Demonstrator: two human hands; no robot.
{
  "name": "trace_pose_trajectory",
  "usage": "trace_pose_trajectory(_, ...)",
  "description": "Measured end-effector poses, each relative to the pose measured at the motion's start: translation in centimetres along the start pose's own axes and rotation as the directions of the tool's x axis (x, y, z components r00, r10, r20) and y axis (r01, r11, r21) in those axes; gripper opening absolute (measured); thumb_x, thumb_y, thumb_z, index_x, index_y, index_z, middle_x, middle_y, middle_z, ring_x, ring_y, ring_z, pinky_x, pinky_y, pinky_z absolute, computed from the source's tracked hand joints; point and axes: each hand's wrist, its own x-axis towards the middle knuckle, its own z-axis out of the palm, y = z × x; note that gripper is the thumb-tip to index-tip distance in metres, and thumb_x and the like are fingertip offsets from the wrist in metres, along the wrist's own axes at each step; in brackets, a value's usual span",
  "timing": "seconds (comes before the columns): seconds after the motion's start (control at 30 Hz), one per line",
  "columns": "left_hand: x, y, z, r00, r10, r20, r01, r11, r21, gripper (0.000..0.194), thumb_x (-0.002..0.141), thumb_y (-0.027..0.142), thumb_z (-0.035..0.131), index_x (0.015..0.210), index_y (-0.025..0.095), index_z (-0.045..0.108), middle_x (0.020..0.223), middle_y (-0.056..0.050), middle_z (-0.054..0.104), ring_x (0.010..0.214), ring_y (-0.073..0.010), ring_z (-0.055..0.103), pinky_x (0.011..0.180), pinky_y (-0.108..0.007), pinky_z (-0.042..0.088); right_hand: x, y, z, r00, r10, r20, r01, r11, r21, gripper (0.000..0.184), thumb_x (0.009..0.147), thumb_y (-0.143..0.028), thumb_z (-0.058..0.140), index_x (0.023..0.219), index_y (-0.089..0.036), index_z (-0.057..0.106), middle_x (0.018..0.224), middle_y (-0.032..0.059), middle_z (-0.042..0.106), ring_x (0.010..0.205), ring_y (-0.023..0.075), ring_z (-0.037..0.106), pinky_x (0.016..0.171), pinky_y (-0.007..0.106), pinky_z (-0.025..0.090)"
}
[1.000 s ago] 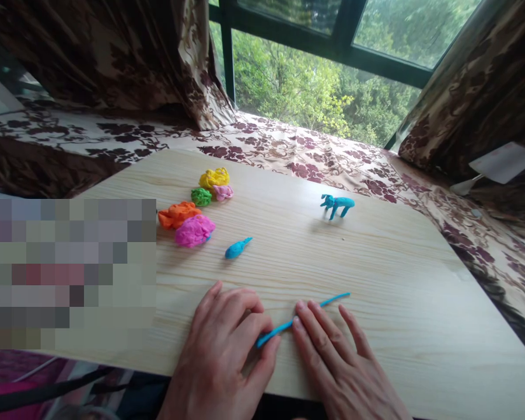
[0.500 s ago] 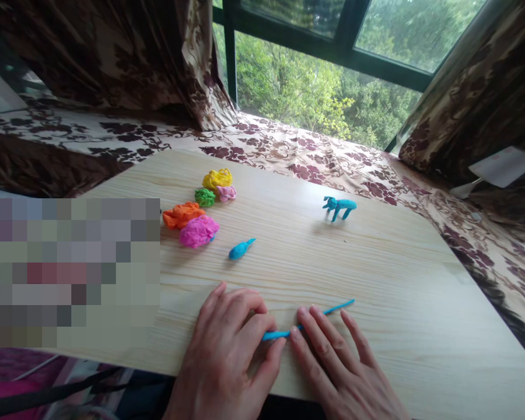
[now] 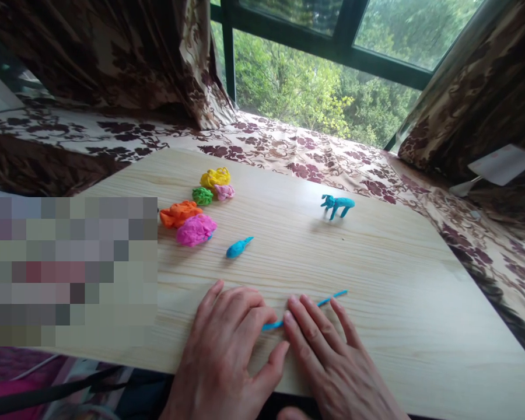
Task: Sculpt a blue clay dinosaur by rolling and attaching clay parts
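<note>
Lying across a blue strand (image 3: 332,298), the right hand (image 3: 326,344) hides its middle.

The head-worn camera looked forward and down from close above the near edge of the pale wood-grained bench (image 3: 398,280), which spread across the lower frame; a dark-green-framed glass window (image 3: 389,65) slanted across the upper right.

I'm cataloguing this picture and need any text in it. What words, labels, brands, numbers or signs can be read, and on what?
None can be read.
Blue clay strand, blue four-legged figure, table: no lettering visible.
White sheet by the right-hand curtain: any marks are too faint to read.
Pixelated patch at left: anything beneath is hidden.
</note>
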Motion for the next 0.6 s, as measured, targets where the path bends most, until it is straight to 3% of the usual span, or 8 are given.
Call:
trace_pose_trajectory(0.13,0.03,0.06,-0.16,1.000,-0.009,0.013,0.009,1.000,-0.014,0.014,0.072,0.017,0.059,0.084,0.022,0.055,0.088,-0.001,0.060,0.095,-0.0182,0.054,0.102,-0.047,0.029,0.42,0.09,-0.10,0.999,0.023,0.028,-0.025,0.999,0.046,0.076,0.082,-0.060,0.033,0.137,-0.009,0.028,0.143,0.0130,0.026,0.131,0.0286,0.022,0.106,0.047,0.016)
trace_pose_trajectory(0.3,0.14,0.09,-0.19,1.000,-0.030,0.009,0.030,0.999,-0.024,0.008,0.073,0.015,0.057,0.076,0.022,0.054,0.083,0.000,0.059,0.092,-0.0169,0.055,0.102,-0.047,0.029,-0.36,0.12,-0.24,0.996,-0.052,-0.071,0.044,0.993,-0.109,0.042,0.088,-0.028,0.042,0.127,-0.016,0.045,0.134,0.0071,0.044,0.126,0.0210,0.034,0.109,0.042,0.007)
trace_pose_trajectory(0.37,0.14,0.09,-0.09,1.000,-0.025,0.001,0.025,1.000,-0.015,0.009,0.072,0.016,0.058,0.078,0.022,0.055,0.083,0.000,0.059,0.091,-0.0171,0.055,0.102,-0.047,0.029,-0.25,0.07,-0.26,0.997,-0.044,-0.057,0.039,0.995,-0.088,0.046,0.088,-0.035,0.041,0.129,-0.014,0.043,0.136,0.0086,0.041,0.127,0.0227,0.033,0.108,0.043,0.009)
trace_pose_trajectory(0.5,-0.02,0.15,-0.01,1.000,-0.019,-0.008,0.019,1.000,-0.006,0.014,0.072,0.016,0.059,0.084,0.022,0.055,0.087,-0.001,0.061,0.094,-0.0177,0.055,0.102,-0.047,0.029,0.48,0.10,-0.26,0.999,0.021,0.034,-0.023,0.999,0.037,0.076,0.081,-0.061,0.033,0.137,-0.008,0.028,0.143,0.0130,0.025,0.131,0.0285,0.023,0.106,0.047,0.016)
trace_pose_trajectory(0.6,-0.17,0.14,-0.05,1.000,-0.017,-0.016,0.016,1.000,-0.007,0.016,0.072,0.015,0.059,0.086,0.021,0.055,0.089,-0.002,0.061,0.096,-0.0182,0.054,0.102,-0.048,0.029,0.19,0.14,-0.27,1.000,-0.006,0.005,0.006,1.000,0.006,0.065,0.085,-0.051,0.037,0.135,-0.010,0.033,0.142,0.0113,0.029,0.130,0.0265,0.025,0.108,0.045,0.010)
